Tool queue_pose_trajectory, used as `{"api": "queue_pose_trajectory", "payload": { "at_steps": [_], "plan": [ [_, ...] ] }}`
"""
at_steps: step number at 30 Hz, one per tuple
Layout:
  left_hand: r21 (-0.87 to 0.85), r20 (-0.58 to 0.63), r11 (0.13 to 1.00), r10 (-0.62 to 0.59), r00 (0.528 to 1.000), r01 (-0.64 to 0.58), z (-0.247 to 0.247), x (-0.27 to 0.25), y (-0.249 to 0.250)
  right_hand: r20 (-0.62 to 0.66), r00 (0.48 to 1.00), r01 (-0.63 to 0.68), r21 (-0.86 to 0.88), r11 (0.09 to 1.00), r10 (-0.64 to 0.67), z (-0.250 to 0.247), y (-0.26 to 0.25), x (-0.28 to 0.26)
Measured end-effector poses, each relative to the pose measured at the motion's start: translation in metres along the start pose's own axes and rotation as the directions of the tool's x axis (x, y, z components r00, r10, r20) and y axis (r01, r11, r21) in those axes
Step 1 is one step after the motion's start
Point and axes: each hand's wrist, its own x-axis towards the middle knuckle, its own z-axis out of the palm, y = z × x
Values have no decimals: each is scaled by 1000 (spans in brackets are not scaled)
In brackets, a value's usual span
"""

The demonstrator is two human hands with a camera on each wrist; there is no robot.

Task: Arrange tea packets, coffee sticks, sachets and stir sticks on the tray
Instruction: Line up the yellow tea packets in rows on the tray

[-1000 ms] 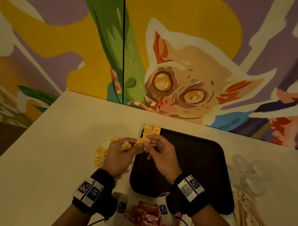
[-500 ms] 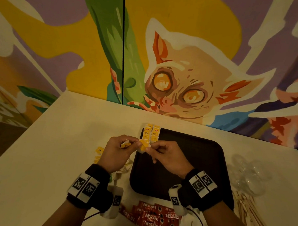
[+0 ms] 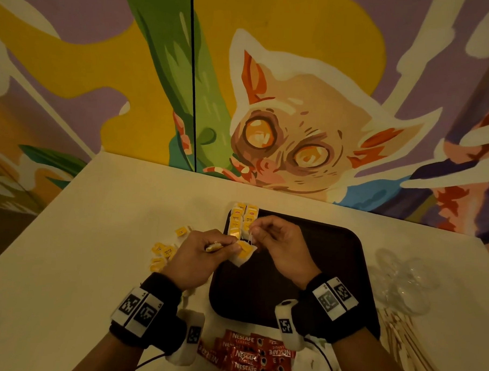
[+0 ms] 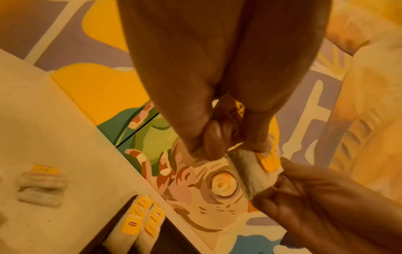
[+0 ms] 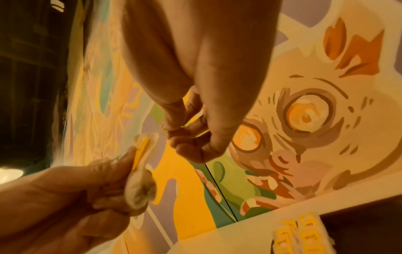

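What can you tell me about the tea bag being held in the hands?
The tea bag is a soft white paper pouch with a yellow tag lying against it. The left hand pinches it above the near-left part of the dark tray, off the surface. The right hand pinches its thin white string, which runs up from the pouch.

yellow tea packets (image 3: 243,217), black tray (image 3: 332,262), red coffee sticks (image 3: 247,356)
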Motion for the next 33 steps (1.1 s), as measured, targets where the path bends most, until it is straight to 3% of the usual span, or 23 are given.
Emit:
{"api": "queue_pose_trajectory", "payload": {
  "at_steps": [6,10,19,25,33],
  "plan": [
    [-129,-27,991,-34,999,31,8,0,5,-21,1000,-12,28,1000,12,14,9,2],
    [-218,-147,975,-82,986,49,12,3,4,-15,994,-103,124,987,105,21,17,0],
    [-221,-398,975,-91,913,1,22,5,1,32,968,-242,362,900,247,31,15,-6],
    [-190,-398,976,-175,900,106,24,5,-12,-55,986,-156,0,988,156,32,36,-4],
    [-284,-379,914,-384,842,290,19,0,-37,-184,926,-366,-217,905,331,14,89,18]
  ]
}}
